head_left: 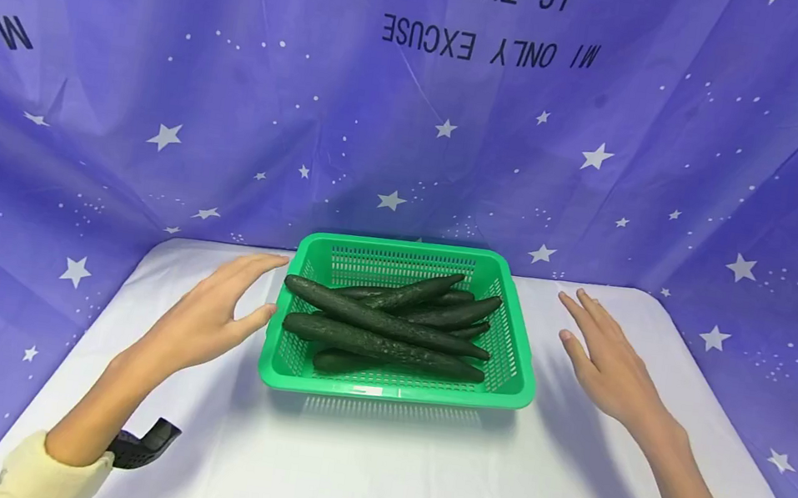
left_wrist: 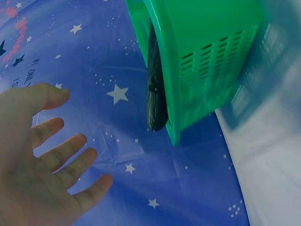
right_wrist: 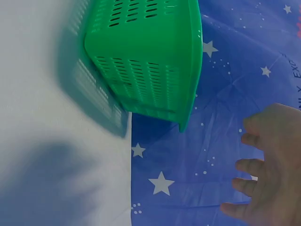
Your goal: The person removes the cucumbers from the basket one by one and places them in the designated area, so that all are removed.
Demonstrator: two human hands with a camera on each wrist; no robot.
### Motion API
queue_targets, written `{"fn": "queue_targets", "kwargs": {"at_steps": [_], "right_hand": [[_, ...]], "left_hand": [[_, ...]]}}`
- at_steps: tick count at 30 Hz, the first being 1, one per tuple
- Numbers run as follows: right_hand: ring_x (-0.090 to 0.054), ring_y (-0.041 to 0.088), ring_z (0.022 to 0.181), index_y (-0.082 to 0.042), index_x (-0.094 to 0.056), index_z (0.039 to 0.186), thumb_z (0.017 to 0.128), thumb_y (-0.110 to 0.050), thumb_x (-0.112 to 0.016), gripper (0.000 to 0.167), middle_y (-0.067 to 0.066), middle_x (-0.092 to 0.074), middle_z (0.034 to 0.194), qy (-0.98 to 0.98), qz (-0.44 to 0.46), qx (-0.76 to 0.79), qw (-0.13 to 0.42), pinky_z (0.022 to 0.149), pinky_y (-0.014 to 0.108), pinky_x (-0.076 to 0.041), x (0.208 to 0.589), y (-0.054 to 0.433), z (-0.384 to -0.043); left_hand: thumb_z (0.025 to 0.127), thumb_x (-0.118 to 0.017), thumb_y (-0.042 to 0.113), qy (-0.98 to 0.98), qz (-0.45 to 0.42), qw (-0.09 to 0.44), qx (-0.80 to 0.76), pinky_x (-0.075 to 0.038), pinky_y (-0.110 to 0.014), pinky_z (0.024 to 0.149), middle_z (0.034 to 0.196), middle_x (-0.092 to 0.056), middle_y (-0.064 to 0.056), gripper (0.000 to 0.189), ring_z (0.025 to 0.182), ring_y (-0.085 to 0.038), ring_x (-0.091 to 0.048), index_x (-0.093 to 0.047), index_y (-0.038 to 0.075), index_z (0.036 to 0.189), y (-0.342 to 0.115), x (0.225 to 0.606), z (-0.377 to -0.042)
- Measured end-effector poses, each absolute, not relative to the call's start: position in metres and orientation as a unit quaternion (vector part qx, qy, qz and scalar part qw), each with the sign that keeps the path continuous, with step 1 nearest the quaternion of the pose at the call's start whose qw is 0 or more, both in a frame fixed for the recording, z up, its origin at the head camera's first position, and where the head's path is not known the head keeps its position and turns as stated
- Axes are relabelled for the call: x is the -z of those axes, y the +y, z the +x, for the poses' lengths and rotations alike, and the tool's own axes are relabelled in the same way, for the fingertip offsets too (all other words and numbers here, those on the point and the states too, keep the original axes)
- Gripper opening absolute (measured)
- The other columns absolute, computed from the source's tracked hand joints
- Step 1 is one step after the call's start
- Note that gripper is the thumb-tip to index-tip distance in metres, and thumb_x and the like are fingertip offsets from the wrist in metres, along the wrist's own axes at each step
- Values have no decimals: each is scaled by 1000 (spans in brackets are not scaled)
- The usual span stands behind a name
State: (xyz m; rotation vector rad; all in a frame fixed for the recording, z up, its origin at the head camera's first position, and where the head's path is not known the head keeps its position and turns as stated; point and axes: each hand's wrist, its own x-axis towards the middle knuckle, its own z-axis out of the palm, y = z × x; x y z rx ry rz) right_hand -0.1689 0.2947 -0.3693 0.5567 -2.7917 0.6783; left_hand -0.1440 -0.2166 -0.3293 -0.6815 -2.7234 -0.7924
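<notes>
A green plastic basket with slotted walls stands on the white table in the head view. Several dark green cucumbers lie piled inside it, some reaching up to the left rim. My left hand is at the basket's left side, fingers extended and thumb apart, holding nothing. To the right, with a gap to the rim, my right hand is spread and holds nothing. The left wrist view shows one cucumber end poking past the basket's rim. In the right wrist view the basket's outer wall hides the cucumbers.
The basket rests on a white-covered table near its back edge. A purple-blue curtain with stars and lettering hangs behind and along both sides. Dark wrist mounts are worn below both hands.
</notes>
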Motion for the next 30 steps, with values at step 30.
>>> {"fn": "queue_targets", "kwargs": {"at_steps": [30], "right_hand": [[-27, 41, 143, -15, -30, 158, 110, -27, -36, 50, 19, -33, 157, -902, 148, -406, 7, 110, 64, -26, 411, 251, -191]], "left_hand": [[97, -66, 12, -888, -304, 6, 346, -44, -51, 101, 142, -54, -6, 49, 128, -26, -53, -52, 9, 144, -164, 330, -181]]}}
